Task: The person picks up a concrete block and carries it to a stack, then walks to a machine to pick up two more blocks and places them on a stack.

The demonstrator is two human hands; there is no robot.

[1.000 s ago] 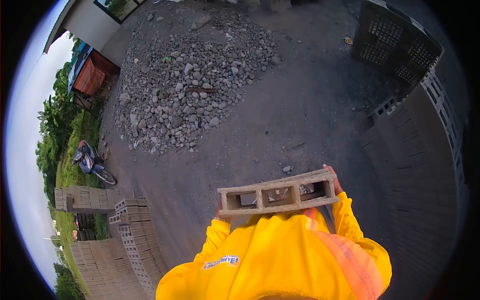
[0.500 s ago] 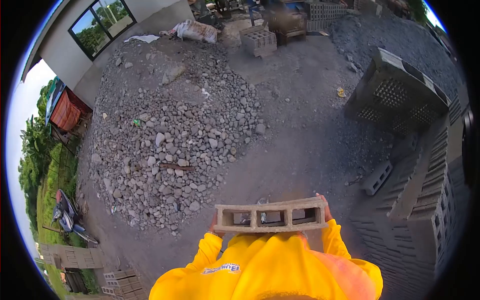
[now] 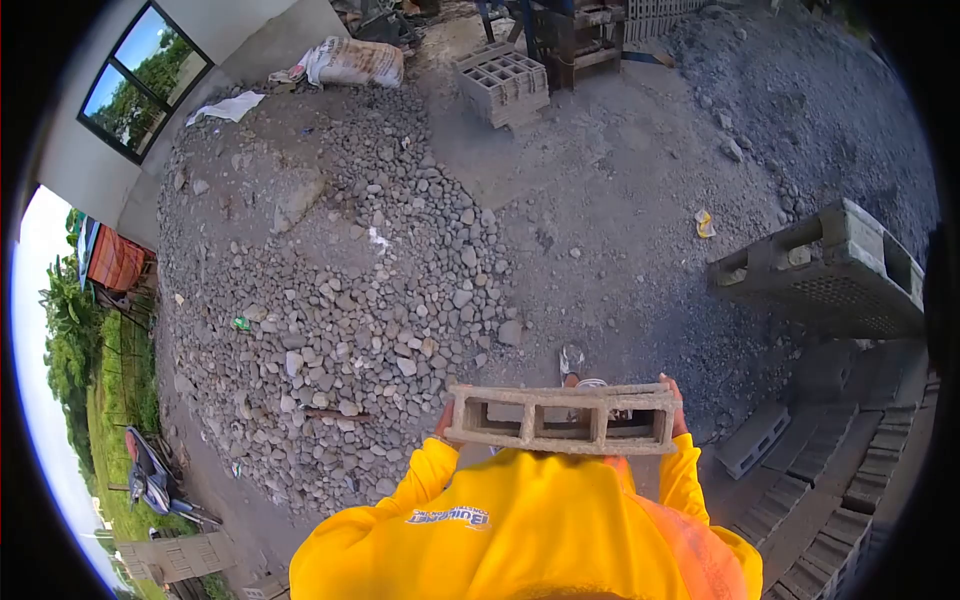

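A grey concrete hollow block (image 3: 599, 425) is held level in front of my chest, its three openings facing the camera. My left hand (image 3: 445, 418) grips its left end, partly hidden behind the block. Around the right end, the fingers of my right hand (image 3: 675, 402) are wrapped, with fingertips showing at the upper corner. Yellow sleeves cover both arms. Just beyond the block, a shoe (image 3: 571, 358) shows on the dusty ground.
A broad gravel pile (image 3: 340, 330) lies ahead to the left. On the right are a large upright concrete piece (image 3: 850, 265), a loose hollow block (image 3: 752, 440) and stacked blocks (image 3: 830, 550). More blocks (image 3: 505, 85) stand ahead near a dark machine (image 3: 590, 40).
My view has moved forward, and the block stack ahead looks larger. The block stays in both hands and sits slightly farther right in view. A shoe now shows beyond it.
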